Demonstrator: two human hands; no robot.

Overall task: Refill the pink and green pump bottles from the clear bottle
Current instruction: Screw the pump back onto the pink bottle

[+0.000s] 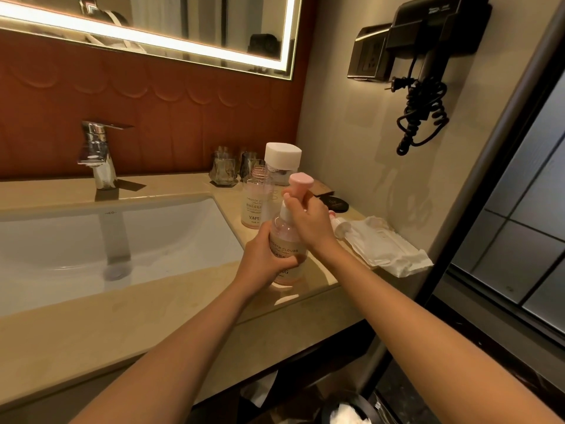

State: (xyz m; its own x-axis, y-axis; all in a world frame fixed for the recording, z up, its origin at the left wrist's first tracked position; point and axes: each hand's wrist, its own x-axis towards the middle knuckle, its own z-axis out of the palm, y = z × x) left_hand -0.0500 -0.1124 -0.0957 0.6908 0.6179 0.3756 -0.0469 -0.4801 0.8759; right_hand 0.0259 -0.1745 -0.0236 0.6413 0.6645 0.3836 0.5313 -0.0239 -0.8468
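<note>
A pink pump bottle (287, 240) stands upright on the beige counter (183, 304), right of the sink. My left hand (266, 258) grips its body. My right hand (308, 218) grips the white collar under the pink pump head (301, 180). Behind it stands a second labelled bottle (253, 206) with its neck open and no pump. The clear bottle (279, 169) with a white square cap stands just behind that. A loose pump (337, 223) lies on the white tissue (385, 246) to the right.
A white sink (107, 240) with a chrome tap (97, 151) fills the left. Two glass tumblers (224, 166) stand at the back wall. A dark round compact (334, 203) lies near the right wall. A wall hair dryer (428, 56) hangs above. A bin (345, 411) sits under the counter.
</note>
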